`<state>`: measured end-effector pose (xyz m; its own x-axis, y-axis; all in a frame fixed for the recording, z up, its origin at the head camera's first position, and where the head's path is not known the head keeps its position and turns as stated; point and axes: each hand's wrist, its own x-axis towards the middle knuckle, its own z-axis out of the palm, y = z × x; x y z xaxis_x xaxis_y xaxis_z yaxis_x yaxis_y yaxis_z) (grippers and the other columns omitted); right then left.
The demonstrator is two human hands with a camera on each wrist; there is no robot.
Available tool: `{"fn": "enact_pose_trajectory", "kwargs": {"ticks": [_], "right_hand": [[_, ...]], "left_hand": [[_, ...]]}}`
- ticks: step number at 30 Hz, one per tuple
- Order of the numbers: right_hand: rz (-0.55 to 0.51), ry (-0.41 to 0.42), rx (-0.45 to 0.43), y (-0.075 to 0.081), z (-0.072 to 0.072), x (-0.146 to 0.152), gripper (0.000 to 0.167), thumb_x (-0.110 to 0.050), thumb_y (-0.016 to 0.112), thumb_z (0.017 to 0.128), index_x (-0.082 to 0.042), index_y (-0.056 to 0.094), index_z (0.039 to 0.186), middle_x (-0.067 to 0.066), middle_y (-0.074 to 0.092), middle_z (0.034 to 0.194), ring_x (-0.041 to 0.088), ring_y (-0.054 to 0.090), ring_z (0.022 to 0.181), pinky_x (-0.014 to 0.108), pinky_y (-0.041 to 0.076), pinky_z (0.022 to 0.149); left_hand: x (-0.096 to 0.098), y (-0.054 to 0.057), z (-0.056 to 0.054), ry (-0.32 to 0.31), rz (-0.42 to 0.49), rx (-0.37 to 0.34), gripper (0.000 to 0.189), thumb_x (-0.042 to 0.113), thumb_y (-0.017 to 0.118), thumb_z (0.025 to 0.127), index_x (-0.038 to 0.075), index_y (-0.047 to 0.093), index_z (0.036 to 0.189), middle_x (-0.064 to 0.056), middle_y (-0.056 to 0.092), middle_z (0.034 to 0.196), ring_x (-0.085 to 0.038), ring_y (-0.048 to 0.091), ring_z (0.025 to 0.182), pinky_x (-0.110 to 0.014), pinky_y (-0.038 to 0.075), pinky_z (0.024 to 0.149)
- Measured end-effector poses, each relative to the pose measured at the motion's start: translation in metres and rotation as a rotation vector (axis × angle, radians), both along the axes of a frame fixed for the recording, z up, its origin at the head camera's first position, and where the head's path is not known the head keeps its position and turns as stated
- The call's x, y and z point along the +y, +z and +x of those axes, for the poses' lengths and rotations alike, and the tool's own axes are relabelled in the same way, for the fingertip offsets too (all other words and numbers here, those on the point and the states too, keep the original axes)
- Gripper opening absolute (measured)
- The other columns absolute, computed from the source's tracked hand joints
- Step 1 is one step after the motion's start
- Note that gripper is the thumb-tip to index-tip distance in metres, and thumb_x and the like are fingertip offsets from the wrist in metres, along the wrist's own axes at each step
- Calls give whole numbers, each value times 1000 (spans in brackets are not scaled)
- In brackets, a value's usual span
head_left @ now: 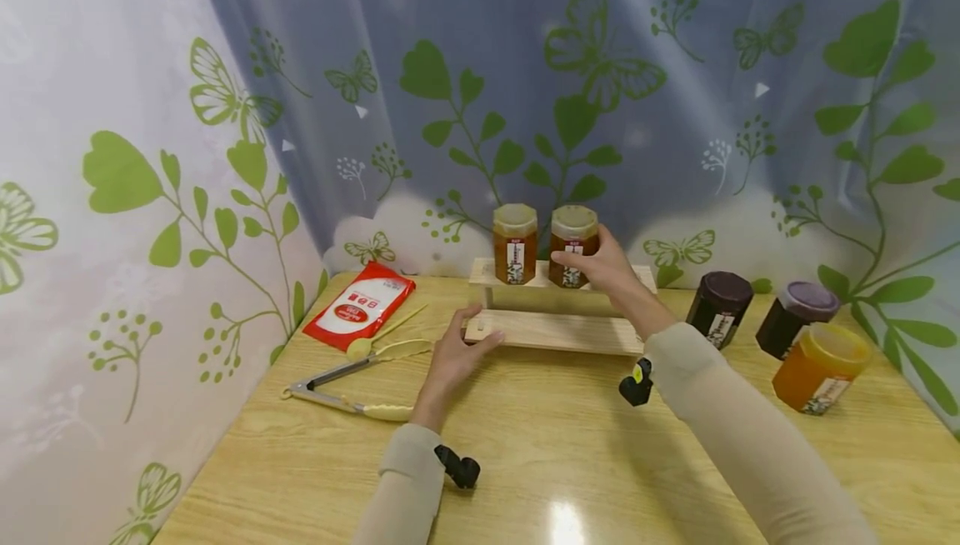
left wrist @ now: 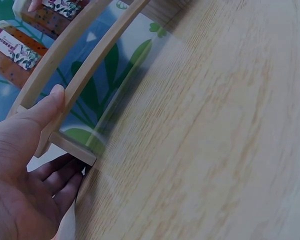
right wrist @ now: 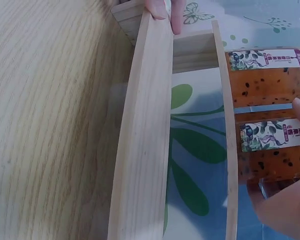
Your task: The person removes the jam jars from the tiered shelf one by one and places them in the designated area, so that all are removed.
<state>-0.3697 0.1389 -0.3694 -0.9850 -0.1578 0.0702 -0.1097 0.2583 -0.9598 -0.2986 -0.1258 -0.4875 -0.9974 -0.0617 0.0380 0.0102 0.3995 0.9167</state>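
A two-tier wooden rack (head_left: 555, 332) stands near the back of the table. On its upper tier are two jars of orange-brown, dark-specked contents: a left jar (head_left: 515, 255) and a right jar (head_left: 574, 272). My right hand (head_left: 609, 268) grips the right jar, thumb across its front; some of its fingers are hidden behind the jar. My left hand (head_left: 456, 355) holds the left end of the lower tier. In the left wrist view, the thumb (left wrist: 52, 102) lies on the wooden slat and the other fingers curl below it.
On the right stand two dark jars (head_left: 720, 308) (head_left: 798, 317) and a yellow-orange jar (head_left: 822, 368). To the left lie a red-and-white packet (head_left: 362, 305), a pale yellow spoon (head_left: 360, 349) and spread tongs (head_left: 324, 385). Patterned curtains (head_left: 480, 95) hang behind the table (head_left: 525, 462).
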Motion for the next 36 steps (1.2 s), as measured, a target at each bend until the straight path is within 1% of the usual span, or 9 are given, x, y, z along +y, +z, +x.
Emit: {"fn": "enact_pose_trajectory", "kwargs": {"ticks": [2, 7, 10, 14, 17, 20, 27, 32, 36], "right_hand": [[14, -11, 6, 0, 1, 1, 88, -34, 79, 94, -9, 28, 161, 18, 44, 153, 38, 45, 138, 56, 44, 106], [45, -16, 10, -2, 2, 5, 87, -35, 79, 94, -11, 29, 161, 17, 46, 152, 37, 46, 135, 53, 47, 98], [48, -9, 13, -2, 3, 8, 89, -37, 79, 93, -13, 28, 162, 16, 46, 154, 36, 45, 138, 55, 46, 101], [36, 2, 8, -3, 9, 14, 94, -38, 80, 93, -16, 25, 165, 15, 41, 159, 37, 39, 146, 60, 39, 111], [31, 9, -6, -3, 15, 20, 98, -39, 80, 92, -18, 21, 167, 15, 37, 162, 38, 34, 149, 62, 35, 115], [47, 11, -16, -4, 20, 25, 99, -41, 80, 92, -20, 20, 167, 15, 36, 163, 39, 33, 150, 63, 33, 116], [41, 27, -9, -4, 33, 38, 92, -35, 81, 92, -17, 28, 165, 18, 42, 158, 39, 38, 146, 61, 33, 116], [25, 36, -16, -4, 45, 48, 95, -30, 82, 92, -19, 24, 166, 19, 39, 160, 41, 35, 148, 63, 30, 118], [22, 41, -19, -3, 52, 57, 96, -27, 83, 91, -16, 24, 166, 21, 40, 158, 41, 38, 145, 62, 30, 119]], "left_hand": [[0, 1, 0, 0, -3, -6, 73, 51, 79, 91, 32, 48, 154, -15, 44, 161, -42, 41, 146, -62, 37, 114], [2, 0, 0, -6, -3, -12, 72, 52, 78, 91, 32, 49, 153, -15, 44, 160, -41, 43, 145, -60, 39, 113], [2, 0, -1, -2, -2, -13, 71, 52, 79, 91, 33, 49, 152, -16, 45, 160, -41, 43, 145, -60, 39, 113], [3, 2, -2, -1, -8, -12, 71, 52, 79, 91, 35, 48, 153, -16, 45, 160, -41, 41, 146, -60, 37, 115], [3, 3, -1, -1, -8, -11, 71, 51, 79, 91, 34, 48, 153, -15, 45, 160, -41, 42, 146, -60, 37, 114], [2, 3, -1, 1, -7, -9, 71, 51, 79, 91, 34, 49, 152, -14, 45, 160, -40, 44, 144, -60, 38, 113], [2, 2, 0, 6, 4, -14, 72, 51, 79, 90, 34, 49, 153, -13, 45, 160, -40, 44, 144, -60, 39, 113], [1, 2, 0, 11, 5, -14, 72, 51, 80, 90, 35, 49, 153, -13, 44, 161, -40, 43, 145, -59, 38, 114], [0, 2, 0, 10, 1, -12, 72, 51, 79, 91, 33, 48, 154, -14, 44, 161, -41, 43, 145, -61, 38, 113]]}}
